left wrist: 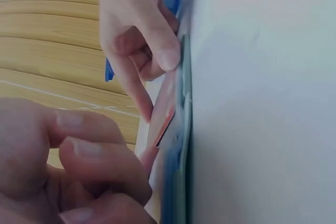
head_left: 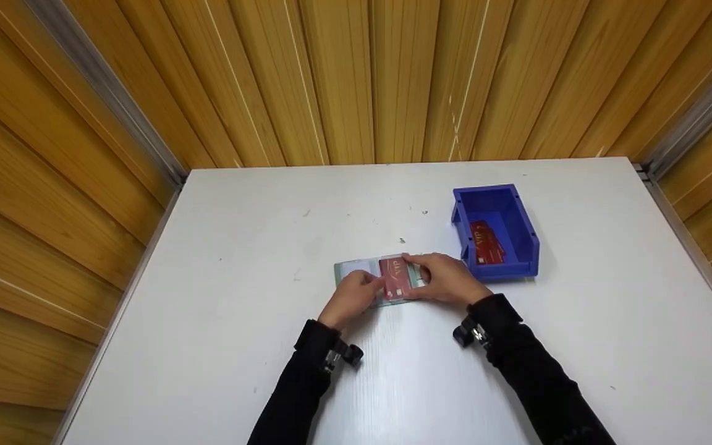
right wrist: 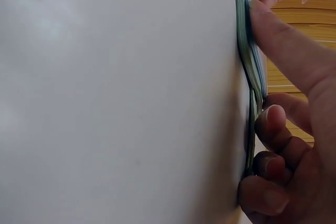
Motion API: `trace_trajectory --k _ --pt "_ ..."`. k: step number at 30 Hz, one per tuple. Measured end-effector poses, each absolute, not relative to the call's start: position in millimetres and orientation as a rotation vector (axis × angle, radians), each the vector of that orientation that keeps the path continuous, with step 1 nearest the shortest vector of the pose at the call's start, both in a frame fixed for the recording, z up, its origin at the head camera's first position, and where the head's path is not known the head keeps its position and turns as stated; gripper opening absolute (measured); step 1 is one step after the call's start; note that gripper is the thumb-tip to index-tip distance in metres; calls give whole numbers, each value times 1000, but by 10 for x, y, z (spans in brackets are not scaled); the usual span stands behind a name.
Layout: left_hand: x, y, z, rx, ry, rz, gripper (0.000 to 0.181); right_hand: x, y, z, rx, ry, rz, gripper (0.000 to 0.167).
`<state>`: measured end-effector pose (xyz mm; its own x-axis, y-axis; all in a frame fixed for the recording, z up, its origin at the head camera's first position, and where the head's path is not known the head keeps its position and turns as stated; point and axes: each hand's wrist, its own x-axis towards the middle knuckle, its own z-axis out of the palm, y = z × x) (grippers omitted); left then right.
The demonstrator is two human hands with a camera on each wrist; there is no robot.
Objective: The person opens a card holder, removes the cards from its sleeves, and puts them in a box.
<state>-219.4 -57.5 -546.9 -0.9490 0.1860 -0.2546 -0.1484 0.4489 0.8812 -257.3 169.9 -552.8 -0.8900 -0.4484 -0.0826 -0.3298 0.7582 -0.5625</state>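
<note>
A thin, green-edged booklet, which looks like a card holder, lies spread on the white table. Over its middle is a red VIP card. My right hand grips that card at its right side, index finger by the top corner and thumb near the bottom. From the left, my left hand brings thumb and finger to the card's left edge. In the left wrist view the left fingers are curled beside the booklet; whether they pinch anything is hidden. Layered page edges show in the right wrist view.
A blue bin stands just beyond and right of my right hand, with several red cards inside. Wood-patterned panels border the table at the back and both sides.
</note>
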Motion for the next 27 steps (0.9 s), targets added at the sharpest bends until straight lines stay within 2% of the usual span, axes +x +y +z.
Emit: trace_trajectory --k 5,10,15,27 --pt "-2175 -488 -5456 65 2224 1573 31 -2579 1713 -5537 -621 2743 -827 86" --pt "-2152 -432 -5450 43 2389 1478 20 -2583 1707 -5548 -617 2738 -823 86" --pt "-2178 -454 -5450 -5 2355 1564 33 -2580 1715 -5528 -598 2742 -815 86" --pt "-2234 -511 -5439 -112 2116 1784 30 -2570 1709 -5551 -634 2730 -865 85"
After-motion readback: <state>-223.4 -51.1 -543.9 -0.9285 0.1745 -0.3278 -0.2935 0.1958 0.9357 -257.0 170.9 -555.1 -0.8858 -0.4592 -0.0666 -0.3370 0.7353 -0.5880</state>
